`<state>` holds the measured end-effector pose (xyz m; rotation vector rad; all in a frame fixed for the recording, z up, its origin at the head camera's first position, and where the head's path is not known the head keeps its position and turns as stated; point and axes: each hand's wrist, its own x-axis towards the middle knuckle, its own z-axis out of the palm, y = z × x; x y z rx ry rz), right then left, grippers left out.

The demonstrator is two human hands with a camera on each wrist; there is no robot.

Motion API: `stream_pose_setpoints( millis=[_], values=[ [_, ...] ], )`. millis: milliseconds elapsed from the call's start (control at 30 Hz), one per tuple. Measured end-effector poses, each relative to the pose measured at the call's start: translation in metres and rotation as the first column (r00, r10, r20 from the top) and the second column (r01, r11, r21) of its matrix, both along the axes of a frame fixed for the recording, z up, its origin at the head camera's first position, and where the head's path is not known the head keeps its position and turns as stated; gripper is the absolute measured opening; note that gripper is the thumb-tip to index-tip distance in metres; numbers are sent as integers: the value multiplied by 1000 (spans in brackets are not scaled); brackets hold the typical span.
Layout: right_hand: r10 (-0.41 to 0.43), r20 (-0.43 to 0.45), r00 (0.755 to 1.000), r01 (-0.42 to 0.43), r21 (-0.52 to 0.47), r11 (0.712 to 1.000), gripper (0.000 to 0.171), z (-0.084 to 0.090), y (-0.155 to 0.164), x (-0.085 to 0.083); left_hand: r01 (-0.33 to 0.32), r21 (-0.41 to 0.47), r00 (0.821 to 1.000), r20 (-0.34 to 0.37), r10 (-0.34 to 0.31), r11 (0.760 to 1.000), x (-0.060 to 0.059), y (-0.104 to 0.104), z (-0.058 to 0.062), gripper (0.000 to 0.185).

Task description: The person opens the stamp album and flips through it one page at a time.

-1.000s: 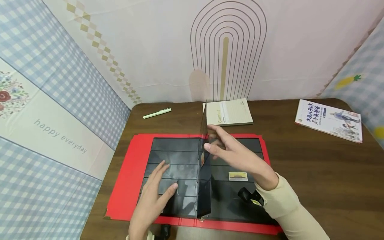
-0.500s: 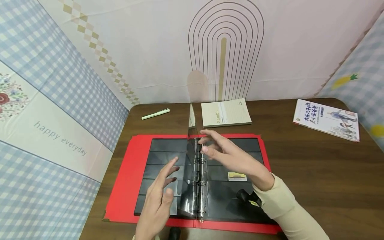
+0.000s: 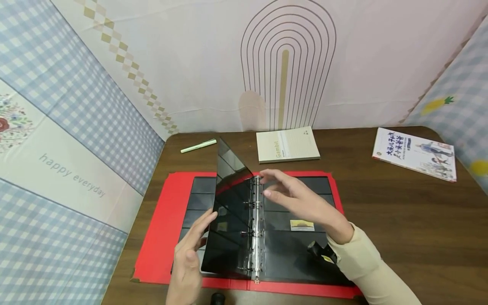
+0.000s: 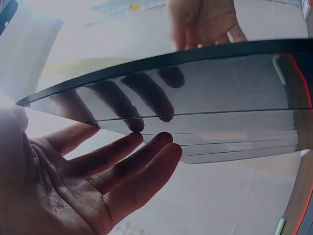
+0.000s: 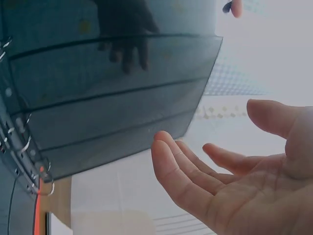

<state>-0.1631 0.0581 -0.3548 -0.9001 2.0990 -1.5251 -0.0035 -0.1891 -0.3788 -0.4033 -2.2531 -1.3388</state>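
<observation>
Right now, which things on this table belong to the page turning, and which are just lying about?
In hand: red binder, raised black sleeve page, ring spine, left hand, right hand.
Lying about: green pen, Gambit notebook, picture book.

Your head view is evenly bright and sharp (edges bowed), while both wrist views wash out behind the glossy dark page (image 3: 230,212).

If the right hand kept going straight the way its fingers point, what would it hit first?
Probably the raised dark plastic sleeve page of the red ring binder; the right hand points left at it, though depth is unclear.
</observation>
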Motion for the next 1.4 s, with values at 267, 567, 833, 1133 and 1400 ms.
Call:
stream_pose_setpoints(
  millis=[267,567,833,1133,1400],
  values=[
    [-42,-18,999,43,19,999,52,-10,11,-3,-41,27,999,-28,42,999,6,-10,-1,62],
    [-108,-102,989,118,99,988,57,-16,23,-4,-72,86,996,-51,76,994,9,-22,-2,59],
    [-98,-139,985,118,150,982,55,-23,36,-13,-113,92,987,-107,123,989,10,-32,-9,42],
    [-94,-173,980,128,194,973,53,-27,58,-30,-315,19,945,103,311,949,18,-35,-8,51],
    [-99,-234,967,158,248,956,52,-35,65,-39,-440,-114,859,234,454,891,20,-39,-7,55]
  ],
)
